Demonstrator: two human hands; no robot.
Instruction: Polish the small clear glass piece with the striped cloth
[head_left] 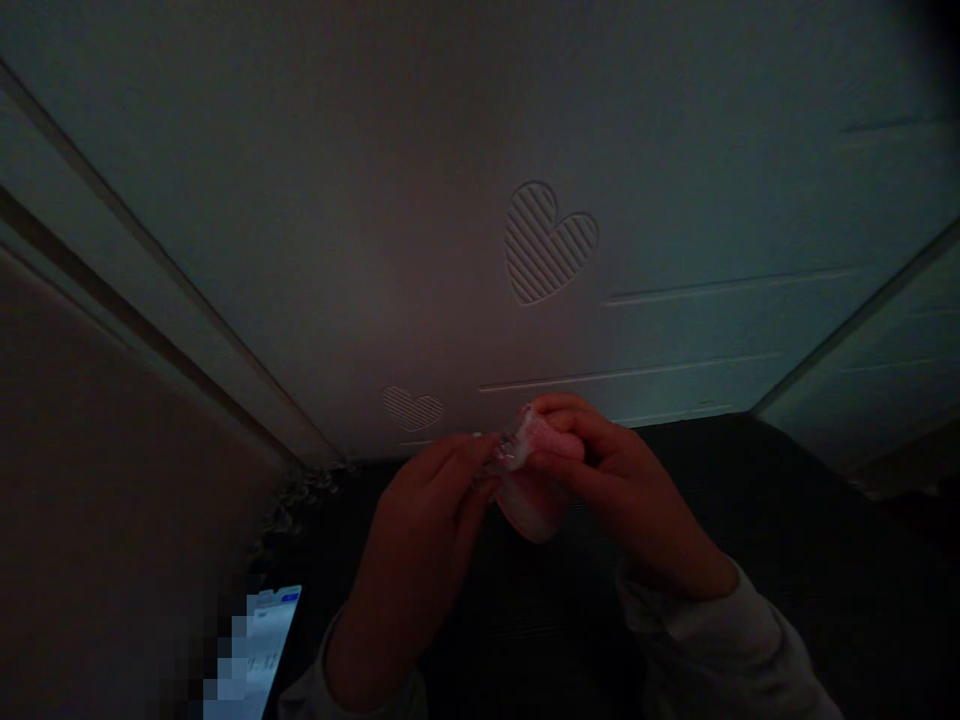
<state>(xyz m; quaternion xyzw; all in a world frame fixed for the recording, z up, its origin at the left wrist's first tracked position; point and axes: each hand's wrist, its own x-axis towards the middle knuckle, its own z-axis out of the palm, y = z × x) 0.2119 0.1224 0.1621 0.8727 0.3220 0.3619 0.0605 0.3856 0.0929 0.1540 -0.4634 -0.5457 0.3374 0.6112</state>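
Observation:
Both hands meet in front of the panel over a small, soft pink piece (551, 442) with a whitish edge; its exact kind cannot be made out in the dim light. My right hand (634, 490) is closed on it, thumb below and fingers above. At its left end, my left hand (416, 540) pinches a shiny, clear, crinkled bit (507, 448) that looks like plastic. Under the fingers hangs a rounded, pale pink part (534, 512), and whether it joins the soft piece is hidden.
A pale panel (420, 220) with grooved hearts (551, 245) stands close behind the hands. Below is a dark surface (517, 640). A lit phone (270, 640) lies at the lower left, partly pixelated. Small shiny clear pieces (289, 500) gather along the left corner.

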